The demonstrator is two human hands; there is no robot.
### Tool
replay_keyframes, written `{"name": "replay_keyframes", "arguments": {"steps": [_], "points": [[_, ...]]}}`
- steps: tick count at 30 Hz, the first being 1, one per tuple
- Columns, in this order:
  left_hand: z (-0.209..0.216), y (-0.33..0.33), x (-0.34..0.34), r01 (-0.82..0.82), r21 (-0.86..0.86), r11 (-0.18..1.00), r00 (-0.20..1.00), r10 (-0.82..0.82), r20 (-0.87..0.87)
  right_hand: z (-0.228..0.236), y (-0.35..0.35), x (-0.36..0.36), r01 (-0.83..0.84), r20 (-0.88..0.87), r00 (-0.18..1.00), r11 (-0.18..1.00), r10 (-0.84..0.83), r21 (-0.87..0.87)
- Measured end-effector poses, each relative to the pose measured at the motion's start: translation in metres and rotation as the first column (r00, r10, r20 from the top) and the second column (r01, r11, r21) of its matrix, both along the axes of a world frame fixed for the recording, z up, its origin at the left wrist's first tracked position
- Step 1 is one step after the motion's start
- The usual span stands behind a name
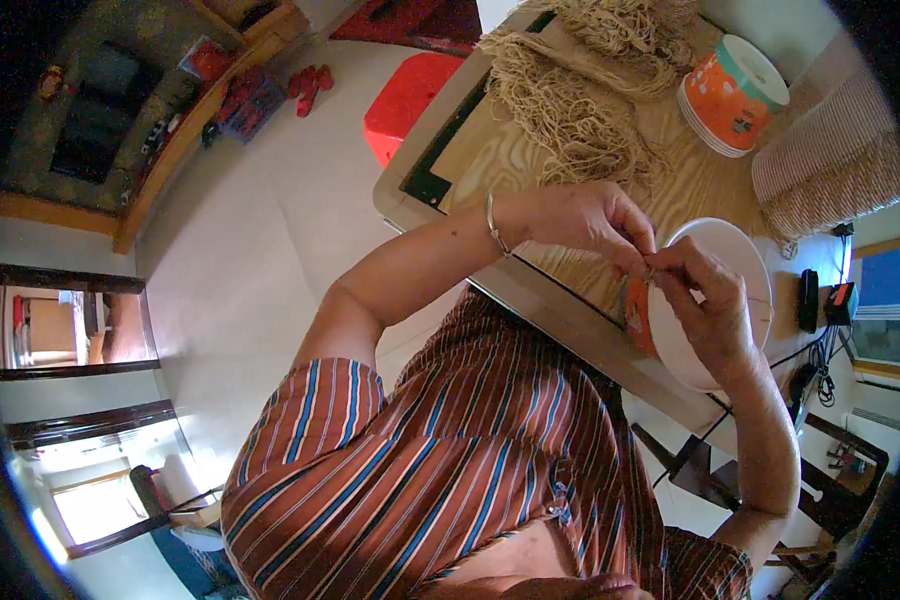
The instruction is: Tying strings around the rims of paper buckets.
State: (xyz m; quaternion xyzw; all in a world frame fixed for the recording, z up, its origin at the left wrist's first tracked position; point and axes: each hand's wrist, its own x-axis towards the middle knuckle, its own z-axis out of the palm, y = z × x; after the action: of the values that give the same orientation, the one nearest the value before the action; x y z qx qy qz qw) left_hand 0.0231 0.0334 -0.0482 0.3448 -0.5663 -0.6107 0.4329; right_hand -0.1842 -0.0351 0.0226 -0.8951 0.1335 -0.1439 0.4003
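My left hand (pixel 595 225), with a bangle at its wrist, comes in from the left over the table. My right hand (pixel 710 295) meets it from the right, their fingertips pinched together and nearly touching. Whatever lies between the fingers is too small to make out. Directly beneath my right hand is a white-lined paper bucket (pixel 735 245) with an orange outside, partly hidden by the hand. Beyond my hands, a loose heap of tan twine strands (pixel 570 100) lies on the wood-patterned tabletop (pixel 490 150).
Stacked orange and teal paper buckets (pixel 735 95) stand at the far right of the table. Beside them is a striped, woven-looking tan bundle (pixel 830 180). A red stool (pixel 410 100) stands past the table's left edge. Black cables (pixel 823 370) hang at the right.
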Motion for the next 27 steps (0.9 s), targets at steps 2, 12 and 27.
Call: {"name": "replay_keyframes", "arguments": {"steps": [2, 12, 27], "points": [[0.003, -0.001, 0.000, 0.013, 0.022, 1.000, 1.000, -0.013, -0.003, 0.002, 0.002, 0.000, 0.003, 0.020, 1.000, 0.999, -0.003, -0.036], [0.009, 0.016, -0.012, -0.183, 0.027, 0.983, 0.982, 0.184, -0.037, -0.004, 0.005, -0.001, 0.111, 0.040, 0.993, 0.994, -0.109, -0.026], [0.004, 0.034, -0.043, -0.446, 0.087, 0.891, 0.868, 0.454, -0.200, 0.000, 0.005, 0.001, 0.275, -0.112, 0.961, 0.829, -0.253, 0.486]]}}
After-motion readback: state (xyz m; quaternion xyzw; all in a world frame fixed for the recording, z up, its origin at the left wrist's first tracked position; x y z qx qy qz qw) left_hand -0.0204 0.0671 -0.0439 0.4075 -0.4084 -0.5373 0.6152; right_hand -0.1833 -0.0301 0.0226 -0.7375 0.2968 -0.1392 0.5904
